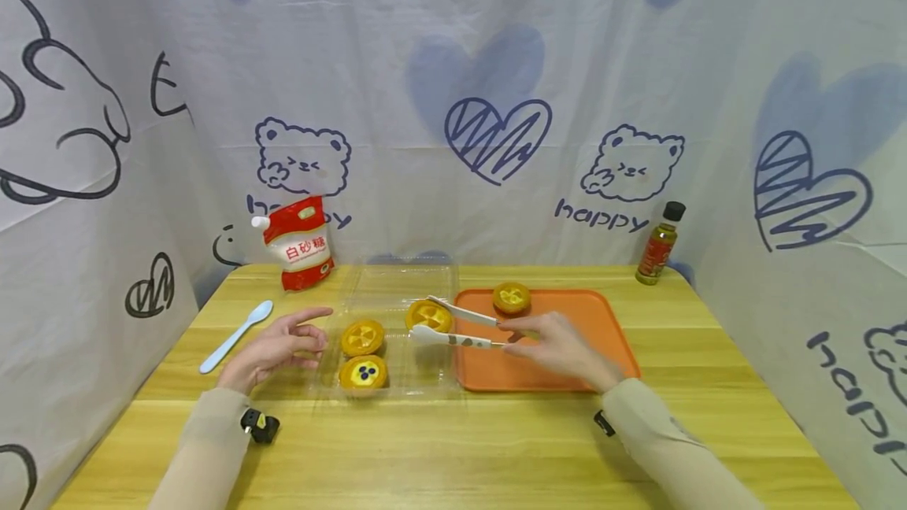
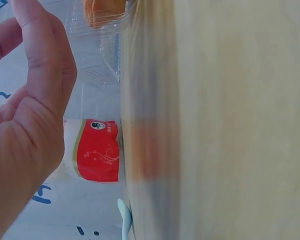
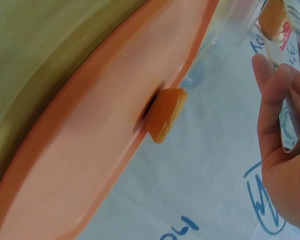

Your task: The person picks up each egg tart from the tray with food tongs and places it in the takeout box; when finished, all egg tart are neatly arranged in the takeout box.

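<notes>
My right hand (image 1: 556, 345) grips a pair of tongs (image 1: 464, 341), whose white tips lie around an egg tart (image 1: 428, 316) over the right part of the clear plastic box (image 1: 418, 380). In the right wrist view the tart (image 3: 272, 19) shows between the tong tips. Two more tarts sit in the box's left part: a yellow one (image 1: 363, 337) and one with dark berries (image 1: 364, 373). My left hand (image 1: 286, 345) is beside the box's left edge, fingers loosely bent, holding nothing. Another tart (image 1: 512, 298) rests on the orange tray (image 1: 567, 372).
The tray lies right against the box, whose clear lid (image 1: 400, 282) stands raised at the back. A red and white sugar bag (image 1: 301, 246) stands at the back left, with a light blue spoon (image 1: 236, 337) in front. An oil bottle (image 1: 657, 246) stands at the back right.
</notes>
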The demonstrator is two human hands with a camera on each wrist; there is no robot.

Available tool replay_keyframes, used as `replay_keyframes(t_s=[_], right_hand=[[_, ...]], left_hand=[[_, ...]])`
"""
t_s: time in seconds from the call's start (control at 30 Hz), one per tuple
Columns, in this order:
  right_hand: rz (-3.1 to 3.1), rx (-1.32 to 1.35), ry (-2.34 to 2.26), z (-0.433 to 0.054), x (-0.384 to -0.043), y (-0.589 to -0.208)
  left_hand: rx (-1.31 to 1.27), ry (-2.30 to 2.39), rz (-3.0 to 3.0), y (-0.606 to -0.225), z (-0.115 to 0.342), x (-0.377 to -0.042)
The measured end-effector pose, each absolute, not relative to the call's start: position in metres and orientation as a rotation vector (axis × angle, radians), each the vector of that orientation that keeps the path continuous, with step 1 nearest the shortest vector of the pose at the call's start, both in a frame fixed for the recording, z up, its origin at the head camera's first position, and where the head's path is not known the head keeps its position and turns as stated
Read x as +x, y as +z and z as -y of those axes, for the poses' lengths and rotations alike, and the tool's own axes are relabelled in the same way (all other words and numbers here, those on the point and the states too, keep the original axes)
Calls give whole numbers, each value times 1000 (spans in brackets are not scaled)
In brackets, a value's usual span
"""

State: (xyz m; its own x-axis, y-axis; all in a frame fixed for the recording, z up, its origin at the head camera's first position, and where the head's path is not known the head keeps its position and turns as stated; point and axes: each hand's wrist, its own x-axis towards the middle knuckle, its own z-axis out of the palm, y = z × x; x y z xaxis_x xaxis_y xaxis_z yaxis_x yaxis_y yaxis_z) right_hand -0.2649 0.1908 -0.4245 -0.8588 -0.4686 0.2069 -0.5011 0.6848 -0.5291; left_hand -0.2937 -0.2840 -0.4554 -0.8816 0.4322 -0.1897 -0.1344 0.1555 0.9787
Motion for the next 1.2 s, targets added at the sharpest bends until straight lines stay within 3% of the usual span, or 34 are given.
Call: replay_keyframes(t_s=[1.2], right_hand=[[2957, 903, 602, -134, -273, -410]], left_hand=[[255, 1819, -1932, -453, 281, -294]])
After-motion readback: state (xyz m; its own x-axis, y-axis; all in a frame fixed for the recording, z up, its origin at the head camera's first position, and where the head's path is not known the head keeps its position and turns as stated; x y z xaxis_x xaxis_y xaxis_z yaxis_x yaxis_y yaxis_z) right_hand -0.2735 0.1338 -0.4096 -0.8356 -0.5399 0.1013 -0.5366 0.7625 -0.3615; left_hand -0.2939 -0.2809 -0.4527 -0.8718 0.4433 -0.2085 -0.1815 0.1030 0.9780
